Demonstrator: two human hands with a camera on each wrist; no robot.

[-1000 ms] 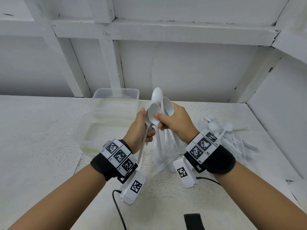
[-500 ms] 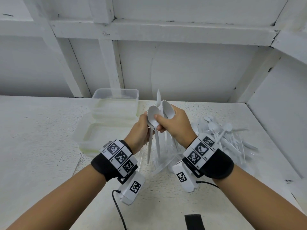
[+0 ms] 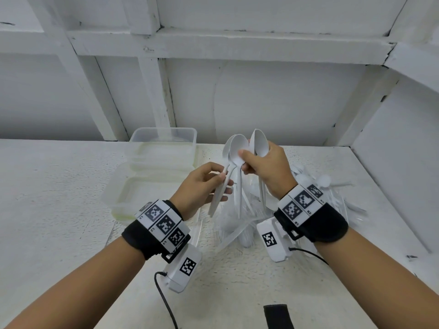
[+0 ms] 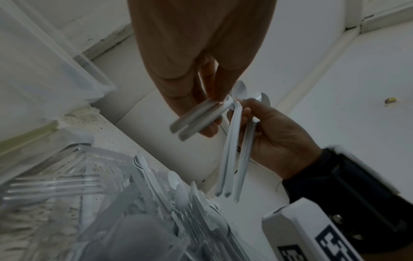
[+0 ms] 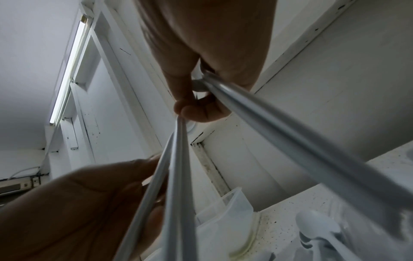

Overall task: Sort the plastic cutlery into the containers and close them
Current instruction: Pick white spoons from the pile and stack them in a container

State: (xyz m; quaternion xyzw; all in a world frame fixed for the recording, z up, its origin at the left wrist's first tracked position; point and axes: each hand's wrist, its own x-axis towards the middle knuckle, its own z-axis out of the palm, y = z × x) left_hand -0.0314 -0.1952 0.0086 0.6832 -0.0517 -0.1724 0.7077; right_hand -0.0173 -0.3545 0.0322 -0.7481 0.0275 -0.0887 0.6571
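My right hand (image 3: 244,160) holds several white plastic spoons (image 3: 237,150) upright by their bowls, above the table. One spoon (image 3: 260,144) stands apart, against the palm. My left hand (image 3: 219,186) pinches the handles (image 3: 219,198) of two of those spoons just below the bowls. In the left wrist view these handles (image 4: 196,120) lie across my left fingers, while the other spoons (image 4: 234,150) hang from the right hand (image 4: 279,134). Two clear open containers (image 3: 164,138) (image 3: 114,198) stand to the left, one behind the other.
A pile of white cutlery (image 3: 332,193) lies on the table at the right, behind my right wrist. Clear plastic forks (image 4: 55,187) and crumpled clear wrapping (image 3: 237,231) lie under my hands. The white wall is close behind, and a black strap (image 3: 278,317) lies at the near edge.
My right hand has lifted the spoons a little and gathered the bowls together. My left hand has slid down and now pinches two handles, angled out to the left.
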